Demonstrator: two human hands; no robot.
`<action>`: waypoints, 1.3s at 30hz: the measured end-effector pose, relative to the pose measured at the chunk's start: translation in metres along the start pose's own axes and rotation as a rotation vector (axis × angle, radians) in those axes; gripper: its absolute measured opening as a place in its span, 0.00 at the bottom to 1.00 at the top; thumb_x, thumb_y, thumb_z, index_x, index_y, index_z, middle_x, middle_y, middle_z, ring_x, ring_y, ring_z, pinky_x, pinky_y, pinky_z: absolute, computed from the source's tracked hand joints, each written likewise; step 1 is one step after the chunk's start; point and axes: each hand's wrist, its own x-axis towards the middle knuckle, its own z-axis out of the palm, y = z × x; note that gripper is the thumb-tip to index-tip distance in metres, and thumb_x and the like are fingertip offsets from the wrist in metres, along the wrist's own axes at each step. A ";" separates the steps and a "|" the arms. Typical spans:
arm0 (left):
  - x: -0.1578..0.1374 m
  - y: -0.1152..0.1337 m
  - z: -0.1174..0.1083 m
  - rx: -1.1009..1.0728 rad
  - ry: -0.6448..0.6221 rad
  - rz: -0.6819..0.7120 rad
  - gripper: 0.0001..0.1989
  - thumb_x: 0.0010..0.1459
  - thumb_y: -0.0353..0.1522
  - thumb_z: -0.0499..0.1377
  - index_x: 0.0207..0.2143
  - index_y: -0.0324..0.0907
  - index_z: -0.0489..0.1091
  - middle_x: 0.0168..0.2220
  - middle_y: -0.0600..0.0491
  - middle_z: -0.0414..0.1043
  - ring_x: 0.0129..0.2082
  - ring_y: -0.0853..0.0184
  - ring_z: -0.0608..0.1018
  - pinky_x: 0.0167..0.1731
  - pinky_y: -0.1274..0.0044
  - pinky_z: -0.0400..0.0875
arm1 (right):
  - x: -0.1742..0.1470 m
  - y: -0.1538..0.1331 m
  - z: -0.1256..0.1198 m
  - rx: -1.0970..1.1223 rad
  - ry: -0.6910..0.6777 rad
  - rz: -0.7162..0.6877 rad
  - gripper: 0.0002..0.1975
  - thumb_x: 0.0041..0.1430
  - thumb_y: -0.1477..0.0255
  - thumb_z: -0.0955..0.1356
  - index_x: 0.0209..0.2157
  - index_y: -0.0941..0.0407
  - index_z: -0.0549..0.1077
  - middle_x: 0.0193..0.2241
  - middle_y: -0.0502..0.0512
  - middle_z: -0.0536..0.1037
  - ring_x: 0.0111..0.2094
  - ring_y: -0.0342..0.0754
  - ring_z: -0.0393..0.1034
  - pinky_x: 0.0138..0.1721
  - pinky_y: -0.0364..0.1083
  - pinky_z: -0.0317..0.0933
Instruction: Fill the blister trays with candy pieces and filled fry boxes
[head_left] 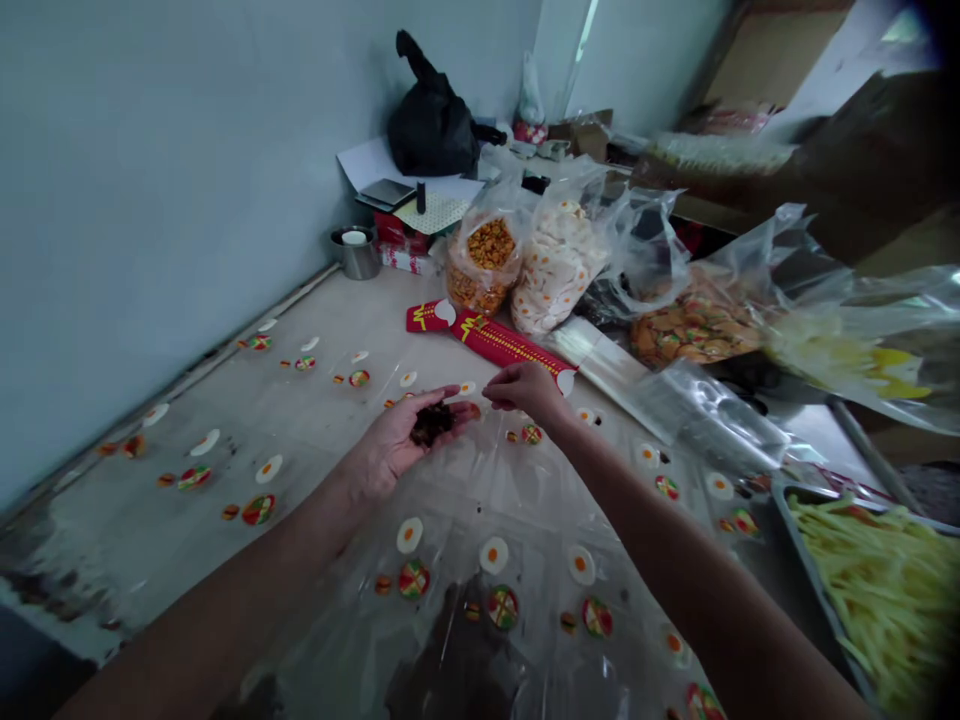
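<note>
My left hand [388, 440] is palm up, cupping a small heap of dark brown pieces [431, 426] too small to name. To its right, my right hand [529, 388] is above the table with thumb and fingers pinched together; whatever is between them is hidden. Below and around both hands lie clear plastic bags in rows. On them sit toy-like fried eggs [493, 555], round pizza-like pieces [503, 607] and small burger-like pieces [383, 585]. Just beyond the hands are red and yellow fry-box-shaped cardboard sleeves [502, 345].
Behind stand open bags of orange-brown pieces [491, 245], egg pieces [559, 265] and pizza-like pieces [694, 315]. A tray [806, 590] of pale yellow strips is at the right edge. A metal cup [360, 258] and a black bag [433, 125] are near the wall.
</note>
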 end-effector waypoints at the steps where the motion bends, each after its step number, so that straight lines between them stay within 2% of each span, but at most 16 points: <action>1: 0.000 0.005 -0.004 0.004 0.003 0.009 0.13 0.65 0.26 0.54 0.49 0.35 0.74 0.39 0.38 0.80 0.36 0.59 0.85 0.34 0.73 0.82 | 0.008 0.000 0.003 -0.075 -0.002 -0.016 0.06 0.48 0.71 0.76 0.26 0.60 0.79 0.18 0.52 0.77 0.21 0.45 0.72 0.23 0.40 0.63; 5: -0.001 0.013 -0.017 -0.005 -0.024 0.012 0.13 0.65 0.28 0.56 0.49 0.33 0.74 0.40 0.36 0.80 0.39 0.57 0.85 0.36 0.72 0.82 | 0.018 -0.003 0.016 -0.352 0.082 -0.071 0.08 0.48 0.69 0.77 0.23 0.58 0.79 0.16 0.50 0.75 0.20 0.43 0.70 0.22 0.40 0.58; 9: -0.004 0.015 -0.024 -0.067 -0.077 -0.026 0.21 0.68 0.39 0.53 0.47 0.30 0.75 0.41 0.32 0.79 0.42 0.53 0.84 0.37 0.69 0.82 | -0.004 -0.017 0.026 -0.405 0.198 -0.209 0.15 0.53 0.59 0.76 0.25 0.57 0.79 0.18 0.51 0.76 0.20 0.43 0.67 0.23 0.41 0.54; 11: -0.006 0.015 -0.025 -0.088 -0.078 -0.034 0.23 0.69 0.42 0.51 0.45 0.30 0.75 0.40 0.32 0.79 0.41 0.53 0.84 0.38 0.68 0.82 | -0.018 -0.027 0.034 -0.354 0.151 -0.308 0.15 0.57 0.59 0.74 0.29 0.57 0.81 0.21 0.51 0.78 0.23 0.43 0.68 0.24 0.41 0.55; 13: -0.008 0.013 -0.026 -0.108 -0.059 -0.031 0.20 0.69 0.40 0.51 0.41 0.32 0.75 0.37 0.36 0.80 0.37 0.55 0.84 0.38 0.66 0.82 | -0.030 -0.037 0.045 -0.305 0.057 -0.394 0.11 0.59 0.63 0.73 0.35 0.56 0.83 0.26 0.52 0.80 0.26 0.44 0.70 0.26 0.41 0.57; 15: -0.010 0.011 -0.027 -0.117 -0.028 -0.041 0.17 0.69 0.38 0.53 0.38 0.35 0.75 0.33 0.41 0.80 0.33 0.58 0.84 0.37 0.65 0.82 | -0.036 -0.047 0.056 -0.323 -0.056 -0.474 0.09 0.57 0.71 0.72 0.39 0.54 0.84 0.30 0.52 0.81 0.28 0.44 0.71 0.29 0.41 0.59; 17: -0.012 0.007 -0.029 -0.114 -0.014 -0.060 0.14 0.68 0.37 0.54 0.37 0.37 0.74 0.31 0.44 0.80 0.31 0.59 0.83 0.35 0.64 0.82 | -0.039 -0.053 0.063 -0.398 -0.175 -0.527 0.14 0.53 0.78 0.71 0.40 0.52 0.84 0.30 0.50 0.81 0.29 0.43 0.71 0.31 0.41 0.61; 20: -0.013 0.005 -0.036 -0.088 -0.016 -0.083 0.12 0.67 0.36 0.56 0.38 0.37 0.74 0.33 0.44 0.80 0.31 0.59 0.83 0.33 0.65 0.82 | -0.039 -0.057 0.070 -0.414 -0.319 -0.484 0.18 0.48 0.81 0.70 0.39 0.52 0.84 0.28 0.48 0.81 0.27 0.43 0.71 0.30 0.40 0.61; 23: -0.010 0.006 -0.044 -0.058 0.012 -0.082 0.12 0.67 0.35 0.56 0.35 0.37 0.74 0.32 0.45 0.80 0.30 0.60 0.83 0.32 0.65 0.83 | -0.036 -0.052 0.072 -0.305 -0.365 -0.354 0.14 0.46 0.80 0.71 0.35 0.54 0.84 0.26 0.47 0.80 0.25 0.43 0.70 0.27 0.40 0.60; 26: -0.010 0.014 -0.051 -0.054 -0.007 -0.077 0.13 0.67 0.34 0.56 0.36 0.35 0.75 0.33 0.42 0.80 0.33 0.59 0.84 0.35 0.66 0.83 | -0.024 -0.046 0.072 -0.156 -0.294 -0.282 0.09 0.47 0.76 0.72 0.32 0.56 0.83 0.25 0.49 0.81 0.25 0.43 0.71 0.27 0.40 0.61; 29: -0.012 0.024 -0.058 -0.055 -0.047 -0.077 0.17 0.68 0.36 0.53 0.42 0.31 0.76 0.38 0.35 0.80 0.38 0.56 0.84 0.36 0.69 0.82 | 0.001 -0.043 0.071 -0.037 -0.123 -0.267 0.09 0.49 0.73 0.72 0.34 0.57 0.83 0.26 0.51 0.82 0.25 0.45 0.72 0.28 0.41 0.64; 32: -0.014 0.033 -0.067 -0.046 -0.067 -0.050 0.21 0.69 0.38 0.52 0.48 0.30 0.75 0.42 0.34 0.80 0.40 0.55 0.84 0.35 0.71 0.82 | 0.028 -0.041 0.076 -0.249 -0.028 -0.347 0.08 0.47 0.77 0.73 0.32 0.58 0.83 0.26 0.52 0.82 0.27 0.46 0.74 0.30 0.42 0.64; 35: -0.016 0.037 -0.075 -0.061 -0.081 -0.018 0.22 0.70 0.39 0.50 0.49 0.30 0.75 0.43 0.34 0.80 0.40 0.55 0.84 0.34 0.70 0.82 | 0.043 -0.040 0.084 -0.505 -0.054 -0.423 0.10 0.46 0.82 0.72 0.30 0.58 0.83 0.26 0.53 0.82 0.29 0.46 0.75 0.33 0.42 0.63; 37: -0.019 0.038 -0.078 -0.069 -0.083 -0.025 0.23 0.70 0.39 0.49 0.50 0.30 0.74 0.43 0.33 0.79 0.40 0.54 0.84 0.34 0.70 0.82 | 0.041 -0.042 0.089 -0.566 -0.051 -0.435 0.12 0.46 0.84 0.72 0.33 0.58 0.83 0.26 0.52 0.81 0.28 0.46 0.74 0.32 0.42 0.62; 39: -0.021 0.036 -0.078 -0.071 -0.078 -0.044 0.23 0.70 0.40 0.49 0.51 0.30 0.74 0.42 0.34 0.80 0.39 0.55 0.84 0.35 0.69 0.82 | 0.029 -0.048 0.090 -0.522 -0.017 -0.423 0.12 0.48 0.82 0.72 0.35 0.58 0.84 0.24 0.52 0.80 0.26 0.45 0.72 0.29 0.41 0.61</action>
